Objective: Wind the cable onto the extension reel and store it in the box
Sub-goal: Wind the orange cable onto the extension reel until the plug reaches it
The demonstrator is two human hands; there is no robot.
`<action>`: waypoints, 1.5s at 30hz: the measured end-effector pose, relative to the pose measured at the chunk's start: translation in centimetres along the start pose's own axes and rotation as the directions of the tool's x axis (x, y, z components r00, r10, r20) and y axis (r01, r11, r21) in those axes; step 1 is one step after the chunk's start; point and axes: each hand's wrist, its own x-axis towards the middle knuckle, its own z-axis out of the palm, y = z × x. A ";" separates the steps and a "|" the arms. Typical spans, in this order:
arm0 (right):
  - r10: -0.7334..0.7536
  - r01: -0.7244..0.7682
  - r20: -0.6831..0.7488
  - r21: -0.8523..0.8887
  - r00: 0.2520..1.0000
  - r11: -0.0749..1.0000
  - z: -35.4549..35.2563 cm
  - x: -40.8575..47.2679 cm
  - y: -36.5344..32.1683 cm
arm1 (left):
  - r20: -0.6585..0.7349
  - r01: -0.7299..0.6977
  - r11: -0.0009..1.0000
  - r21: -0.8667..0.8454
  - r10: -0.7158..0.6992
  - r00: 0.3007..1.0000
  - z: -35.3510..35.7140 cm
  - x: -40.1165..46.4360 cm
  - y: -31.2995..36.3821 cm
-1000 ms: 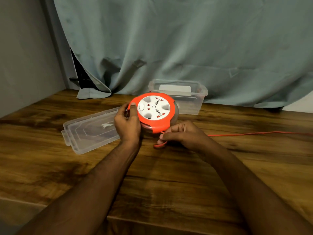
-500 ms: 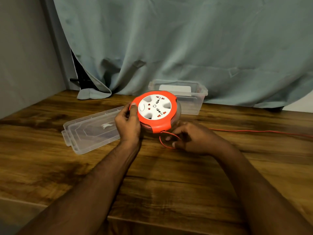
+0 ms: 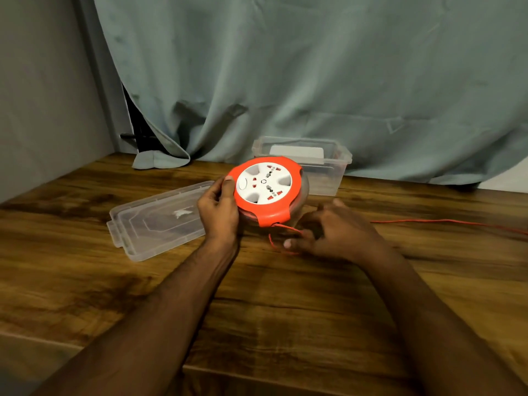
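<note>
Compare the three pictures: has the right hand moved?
Yes. The right hand has shifted right and slightly away along the table, from below the reel toward its right side, measured against the unmoved lid.

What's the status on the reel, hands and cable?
Left hand grips reel, tilted on table. Right hand at loose cable, grip unclear from blur. Box open behind, lid left. Nothing blocking.
</note>
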 end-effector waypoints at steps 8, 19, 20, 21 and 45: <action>0.285 -0.316 -0.314 -0.051 0.905 0.947 -1.0 -0.1 -1.1 | 0.046 0.012 1.000 0.019 -0.012 0.999 0.3 0.0 -0.3; 0.298 -0.317 0.136 0.154 0.945 0.936 -1.7 -0.6 2.9 | 0.065 0.074 0.993 0.093 -0.080 0.995 0.0 0.5 -0.6; 0.245 -0.302 0.241 0.235 0.939 0.924 -1.8 -0.6 3.4 | 0.083 0.075 0.992 0.104 -0.084 0.993 0.0 0.5 -0.6; 0.216 -0.305 0.301 0.289 0.929 0.908 -1.9 -0.7 3.9 | 0.100 0.074 0.991 0.115 -0.085 0.991 0.1 0.5 -0.7; -0.065 0.159 -0.230 0.417 0.971 0.895 -1.9 0.8 5.3 | 0.330 -0.044 0.919 0.392 -0.096 0.939 0.4 0.6 -1.5</action>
